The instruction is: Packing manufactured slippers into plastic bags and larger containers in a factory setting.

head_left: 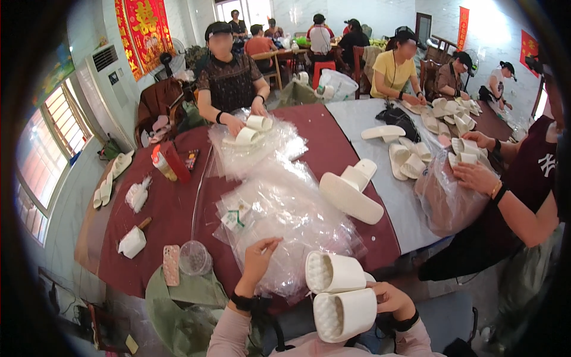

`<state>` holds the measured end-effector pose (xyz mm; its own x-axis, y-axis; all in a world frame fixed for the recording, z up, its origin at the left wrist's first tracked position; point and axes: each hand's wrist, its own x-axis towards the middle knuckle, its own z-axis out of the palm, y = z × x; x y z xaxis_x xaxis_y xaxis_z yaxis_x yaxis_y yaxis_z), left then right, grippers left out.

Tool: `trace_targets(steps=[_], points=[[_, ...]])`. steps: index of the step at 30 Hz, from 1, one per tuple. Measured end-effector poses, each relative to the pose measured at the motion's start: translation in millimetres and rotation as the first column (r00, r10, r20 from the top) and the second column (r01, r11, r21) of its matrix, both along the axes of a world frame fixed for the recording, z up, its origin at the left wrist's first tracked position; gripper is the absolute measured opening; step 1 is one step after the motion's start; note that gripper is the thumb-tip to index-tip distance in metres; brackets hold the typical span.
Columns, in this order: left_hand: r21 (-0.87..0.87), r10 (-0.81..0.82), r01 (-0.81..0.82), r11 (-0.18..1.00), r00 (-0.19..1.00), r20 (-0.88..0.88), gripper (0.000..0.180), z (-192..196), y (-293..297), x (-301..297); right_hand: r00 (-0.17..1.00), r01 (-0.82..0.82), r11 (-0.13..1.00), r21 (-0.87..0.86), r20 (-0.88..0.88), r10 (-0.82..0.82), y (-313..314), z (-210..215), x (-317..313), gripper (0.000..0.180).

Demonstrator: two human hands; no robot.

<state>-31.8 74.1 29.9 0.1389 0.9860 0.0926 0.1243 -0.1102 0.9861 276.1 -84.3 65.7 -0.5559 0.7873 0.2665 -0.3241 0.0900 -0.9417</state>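
Observation:
My right hand grips a pair of cream-white slippers by their far-right ends, with the two held one above the other over the near table edge. My left hand is at the left edge of a large pile of clear plastic bags. Its fingertips are pinched together at the film of one bag. Another pair of white slippers lies just right of the pile, one resting across the other.
Across the maroon-covered table, a person handles slippers on more bags. At right, another person puts slippers into a plastic bag. A phone, clear tub, tissue pack and red box are at left.

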Motion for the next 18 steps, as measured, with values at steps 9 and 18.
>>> trace_targets(steps=[9,18], points=[[-0.126,-0.03,0.046,0.991,0.992,0.126,0.017,-7,-19,14,0.993,0.049,0.997,-0.06,0.115,-0.042,-4,3,8,0.041],[-0.142,-0.118,0.145,0.979,0.976,0.183,0.017,-5,-15,1,0.651,0.146,0.897,0.417,0.642,-0.404,12,5,-1,0.04]])
